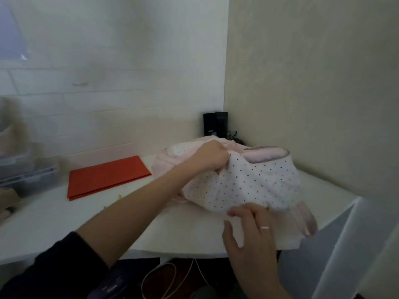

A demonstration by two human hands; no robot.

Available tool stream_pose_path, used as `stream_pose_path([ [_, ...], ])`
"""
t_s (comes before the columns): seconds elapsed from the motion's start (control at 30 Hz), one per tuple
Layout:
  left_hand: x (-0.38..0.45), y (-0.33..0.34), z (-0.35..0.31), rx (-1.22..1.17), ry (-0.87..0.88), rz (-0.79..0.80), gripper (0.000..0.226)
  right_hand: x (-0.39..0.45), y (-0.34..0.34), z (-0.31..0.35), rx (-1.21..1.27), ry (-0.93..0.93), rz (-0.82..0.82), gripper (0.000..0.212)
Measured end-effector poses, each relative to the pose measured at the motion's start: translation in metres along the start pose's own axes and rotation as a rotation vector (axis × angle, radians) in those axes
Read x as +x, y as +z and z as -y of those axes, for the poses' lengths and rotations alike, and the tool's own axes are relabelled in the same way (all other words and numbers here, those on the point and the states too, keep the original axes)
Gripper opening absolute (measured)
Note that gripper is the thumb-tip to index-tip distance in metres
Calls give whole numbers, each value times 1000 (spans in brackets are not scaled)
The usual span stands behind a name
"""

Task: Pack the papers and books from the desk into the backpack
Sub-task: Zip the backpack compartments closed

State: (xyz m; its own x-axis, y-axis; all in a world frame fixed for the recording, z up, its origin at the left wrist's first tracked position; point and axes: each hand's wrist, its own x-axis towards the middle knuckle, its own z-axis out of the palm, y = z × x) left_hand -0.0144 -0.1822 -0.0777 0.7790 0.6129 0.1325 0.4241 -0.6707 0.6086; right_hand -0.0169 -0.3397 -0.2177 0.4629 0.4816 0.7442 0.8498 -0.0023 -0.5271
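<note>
While the pink dotted backpack (pixel 244 180) lies on the white desk (pixel 54 223), left hand (pixel 210 157) clenches its fabric; right hand (pixel 250 231) fingers relaxed, touching its lower edge; orange folder (pixel 108 176) well left

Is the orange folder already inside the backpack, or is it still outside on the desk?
Still outside. The orange folder lies flat on the desk, apart from the pink dotted backpack, which both hands are handling.
</note>
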Motion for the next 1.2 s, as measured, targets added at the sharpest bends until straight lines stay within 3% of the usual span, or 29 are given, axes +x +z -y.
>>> stream_pose_path([
  [0.03, 3, -10, -14, -135, -77, 12, 24, 2, -1, 4, 64, 52, 10, 36],
  [0.1, 7, -31, -39, -347, -172, -26, 33, 21, 1, 15, 350, 366, 142, 86],
  [0.17, 13, -47, -59, -651, -179, -163, 43, 55, 12, 13, 560, 612, 243, 122],
  [0.2, 17, -53, -68, -838, -183, -240, 39, 76, 18, 14, 602, 626, 253, 133],
  [0.27, 21, -61, -82, -1141, -163, -331, 28, 114, 27, 15, 648, 605, 114, 147],
  [0.33, 29, -65, -86, -1314, -65, -403, 25, 143, 27, 4, 587, 576, -94, 132],
  [0.37, 32, -64, -83, -1361, -25, -421, 22, 153, 25, -5, 552, 560, -152, 112],
  [0.43, 36, -55, -76, -1460, 43, -298, 16, 164, 18, -31, 480, 526, -252, 52],
  [0.47, 38, -47, -73, -1486, 86, -183, 29, 166, 17, -44, 436, 508, -317, 31],
  [0.5, 39, -38, -70, -1483, 137, -78, 45, 168, 17, -55, 394, 479, -385, 24],
  [0.53, 39, -30, -71, -1473, 179, 18, 49, 169, 18, -63, 361, 460, -450, 28],
  [0.6, 41, -18, -71, -1326, 253, 106, 34, 170, 19, -76, 353, 424, -509, 33],
  [0.67, 46, -17, -61, -1079, 433, 124, 33, 172, 17, -91, 348, 380, -525, 32],
  [0.73, 52, -19, -32, -806, 556, -119, 26, 174, 11, -107, 349, 333, -515, 36],
  [0.8, 70, -18, 8, -631, 389, -636, 31, 181, 4, -120, 350, 255, -492, 39],
  [0.83, 79, -18, 28, -574, 250, -793, 42, 187, -1, -126, 371, 231, -473, 40],
  [0.87, 88, -17, 45, -572, 128, -796, 56, 193, -7, -131, 401, 212, -460, 38],
  [0.93, 106, -14, 61, -825, 47, -453, 75, 205, -21, -138, 402, 173, -450, 28],
  [1.0, 123, -6, 58, -976, 17, -156, 61, 217, -35, -142, 380, 166, -466, 41],
  [1.03, 129, -2, 48, -1007, -26, -96, 49, 223, -40, -144, 386, 175, -482, 45],
  [1.1, 150, 9, 31, -996, -39, -150, 33, 230, -48, -158, 372, 206, -539, 41],
  [1.2, 191, 24, 2, -843, 65, -252, 23, 235, -60, -188, 280, 294, -683, 16],
])
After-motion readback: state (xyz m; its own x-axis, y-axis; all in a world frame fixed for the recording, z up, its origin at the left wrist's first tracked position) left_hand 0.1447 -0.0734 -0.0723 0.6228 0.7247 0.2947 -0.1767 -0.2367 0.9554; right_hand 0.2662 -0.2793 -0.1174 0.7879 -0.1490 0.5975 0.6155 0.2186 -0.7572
